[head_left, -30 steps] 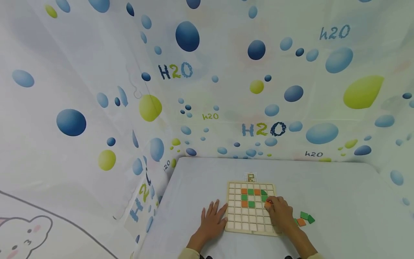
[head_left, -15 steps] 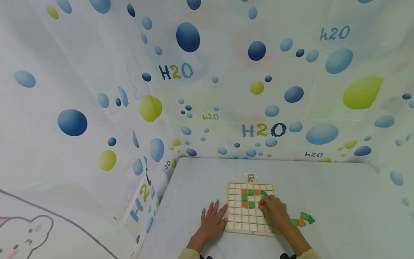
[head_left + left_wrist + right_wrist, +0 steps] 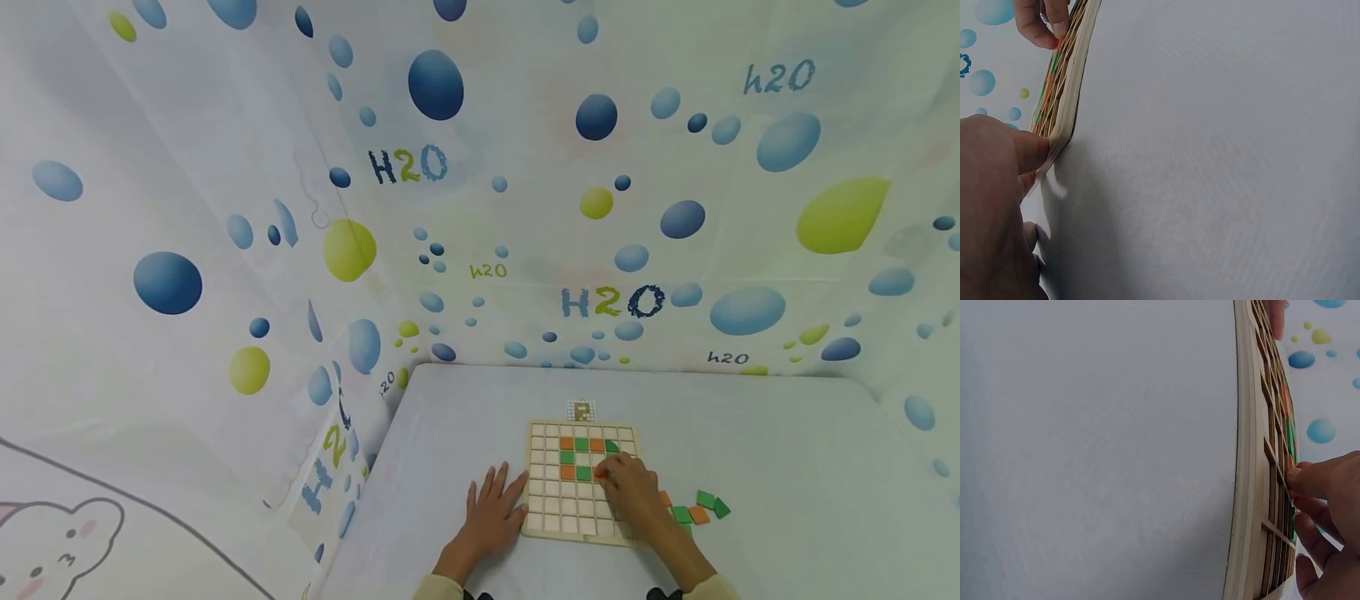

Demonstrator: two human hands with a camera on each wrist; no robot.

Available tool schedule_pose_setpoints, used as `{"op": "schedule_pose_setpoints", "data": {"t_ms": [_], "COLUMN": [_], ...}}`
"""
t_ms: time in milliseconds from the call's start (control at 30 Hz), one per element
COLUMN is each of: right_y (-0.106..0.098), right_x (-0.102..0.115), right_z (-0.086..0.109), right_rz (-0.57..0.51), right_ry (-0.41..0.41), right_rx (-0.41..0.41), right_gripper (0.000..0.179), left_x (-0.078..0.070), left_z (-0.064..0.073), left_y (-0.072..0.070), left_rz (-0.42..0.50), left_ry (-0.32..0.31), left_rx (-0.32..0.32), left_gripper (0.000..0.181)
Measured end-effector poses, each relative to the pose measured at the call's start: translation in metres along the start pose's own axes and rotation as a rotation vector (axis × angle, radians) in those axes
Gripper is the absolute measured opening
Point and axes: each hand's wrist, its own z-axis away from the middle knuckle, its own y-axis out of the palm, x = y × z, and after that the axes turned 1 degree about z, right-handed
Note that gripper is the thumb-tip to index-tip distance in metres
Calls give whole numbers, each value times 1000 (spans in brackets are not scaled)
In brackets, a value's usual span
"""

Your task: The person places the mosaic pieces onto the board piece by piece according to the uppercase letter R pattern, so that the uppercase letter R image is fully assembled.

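Observation:
A wooden grid board (image 3: 577, 525) lies on the white-covered table. My right hand (image 3: 633, 492) pinches an orange tile (image 3: 597, 472) at the cell right of a green square tile (image 3: 583, 473). Orange and green tiles fill several other cells, including a green tile with a curved edge (image 3: 612, 447) at the upper right. The right fingers hide part of the board. My left hand (image 3: 491, 512) rests with fingers spread at the board's left edge; in the left wrist view its thumb (image 3: 1032, 150) touches the board near a corner.
Several loose green and orange tiles (image 3: 699, 515) lie right of the board, partly behind the right forearm. A small card with a grid pattern (image 3: 581, 411) lies beyond the board's far edge. Patterned curtains (image 3: 525, 208) stand behind the table and at its left.
My right hand has moved left across the board with the orange tile, to beside the green tile. More loose tiles show by the forearm. My left hand has stayed still.

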Motion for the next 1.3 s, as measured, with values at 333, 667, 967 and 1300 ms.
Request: {"op": "schedule_pose_setpoints", "data": {"t_ms": [333,667,967,1300], "right_y": [-1,-25,-61,-110], "right_x": [0,-21,-70,-115], "right_z": [3,19,34,50], "right_rz": [28,-59,-33,-67], "right_ry": [-50,78,279,378], "right_rx": [-40,0,70,177], "right_gripper": [10,26,37,46], "left_x": [-4,3,8,11], "left_z": [-1,-3,-5,-8], "left_y": [-3,4,9,11], "left_rz": [-29,-8,1,-6], "left_ry": [-27,-14,-4,-9], "left_rx": [28,8,-16,-16], "left_gripper": [55,56,55,55]}}
